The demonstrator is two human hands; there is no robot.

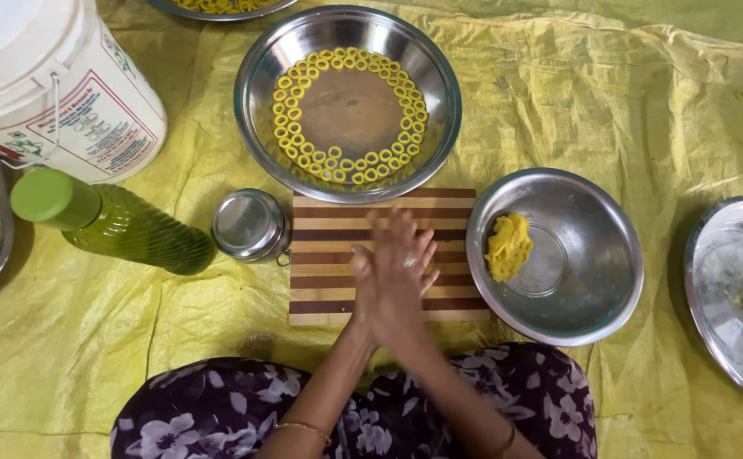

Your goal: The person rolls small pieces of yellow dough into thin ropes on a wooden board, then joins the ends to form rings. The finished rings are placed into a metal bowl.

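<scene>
Head view shows left hand and right hand pressed flat palm to palm over the striped wooden board, whatever lies between them hidden, and the yellow dough lump in the steel bowl just to their right, nearer the right hand.

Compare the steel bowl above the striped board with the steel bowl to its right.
The bowl above the board holds small yellow dough rings laid round its floor; the bowl on the right holds one yellow dough lump against its left wall. The first looks wider. Both are shiny steel on the yellow sheet.

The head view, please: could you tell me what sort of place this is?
Probably a home floor set up for making snacks: a crumpled yellow plastic sheet covers the ground, with a striped wooden cutting board, a round steel bowl of yellow dough rings and a steel bowl holding a yellow dough lump.
</scene>
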